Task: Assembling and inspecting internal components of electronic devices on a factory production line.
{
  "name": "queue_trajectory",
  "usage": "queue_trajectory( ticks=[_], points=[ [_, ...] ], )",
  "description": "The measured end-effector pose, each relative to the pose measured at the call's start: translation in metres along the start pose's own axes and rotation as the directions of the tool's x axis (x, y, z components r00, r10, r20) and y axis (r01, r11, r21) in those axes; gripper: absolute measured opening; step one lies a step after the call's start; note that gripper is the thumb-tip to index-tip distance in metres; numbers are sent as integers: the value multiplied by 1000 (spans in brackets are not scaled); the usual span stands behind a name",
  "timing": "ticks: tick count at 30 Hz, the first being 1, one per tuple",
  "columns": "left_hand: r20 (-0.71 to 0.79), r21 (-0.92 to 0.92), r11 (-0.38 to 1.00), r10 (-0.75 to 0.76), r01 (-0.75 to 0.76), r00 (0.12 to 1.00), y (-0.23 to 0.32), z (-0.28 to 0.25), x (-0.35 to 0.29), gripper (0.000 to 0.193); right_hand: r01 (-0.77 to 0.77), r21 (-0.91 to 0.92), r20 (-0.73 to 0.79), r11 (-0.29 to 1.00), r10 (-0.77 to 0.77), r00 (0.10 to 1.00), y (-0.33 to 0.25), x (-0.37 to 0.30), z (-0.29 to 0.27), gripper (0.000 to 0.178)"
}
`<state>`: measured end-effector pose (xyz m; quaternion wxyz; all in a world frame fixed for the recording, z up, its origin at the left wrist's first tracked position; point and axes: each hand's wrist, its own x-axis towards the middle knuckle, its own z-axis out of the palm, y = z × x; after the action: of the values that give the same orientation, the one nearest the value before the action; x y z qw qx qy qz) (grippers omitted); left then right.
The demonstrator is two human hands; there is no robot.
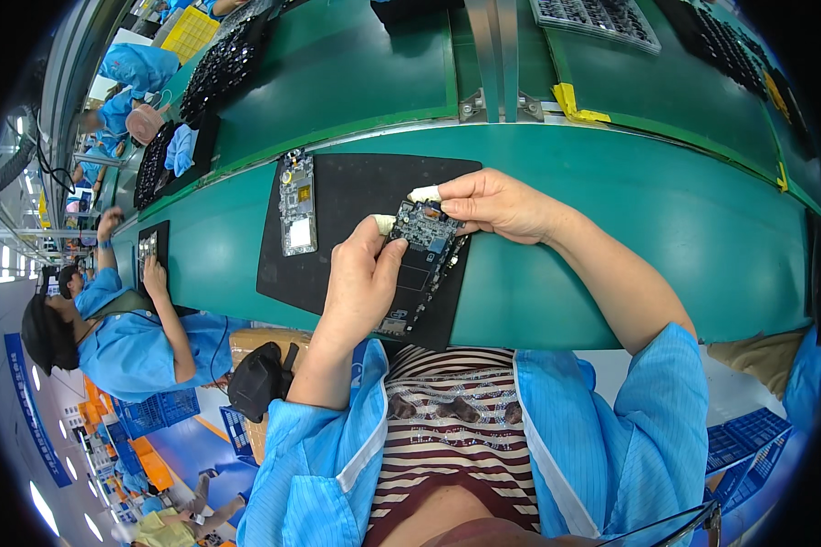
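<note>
My left grip [360,283] and right grip [502,208] are pinching a circuit board [418,260], seemingly unfinished. A second board [298,202] is lying untouched on the black mat [356,182]

The bench [702,237] is teal green, the mat [365,178] on it plain black. I see a held circuit board [417,273], black with silvery parts [416,222] and a blue patch [438,245]; the left board [292,205] shows a gold square [304,193] and a white one [299,233]. Finger covers [424,194]: white. Nearest, a sky-blue, finely striped jacket [657,410] over a maroon-and-cream striped shirt [456,447].
</note>
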<state>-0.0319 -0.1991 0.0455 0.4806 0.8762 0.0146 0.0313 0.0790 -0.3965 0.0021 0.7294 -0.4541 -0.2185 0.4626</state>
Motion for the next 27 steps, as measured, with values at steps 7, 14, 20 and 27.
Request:
queue_trajectory(
  ticks=[7, 14, 20, 27],
  points=[
    [-38, -60, 998, 1, -3, 999, 3, 3, 0, 9, 24, -37, -13, 999, -25, 1000, 0, 1, 5, 36],
    [-54, 131, 991, 27, -20, 998, 18, 6, 0, 5, 72, -29, -32, 997, -73, 997, 5, 3, 3, 36],
    [-77, 133, 991, 46, -36, 996, 18, 7, 4, 5, 192, -183, -38, 964, -202, 979, 10, 3, 4, 30],
    [-72, 124, 991, 50, -41, 996, 11, 3, 3, 9, 177, -510, 16, 842, -196, 980, 1, 1, 6, 28]
  ],
)
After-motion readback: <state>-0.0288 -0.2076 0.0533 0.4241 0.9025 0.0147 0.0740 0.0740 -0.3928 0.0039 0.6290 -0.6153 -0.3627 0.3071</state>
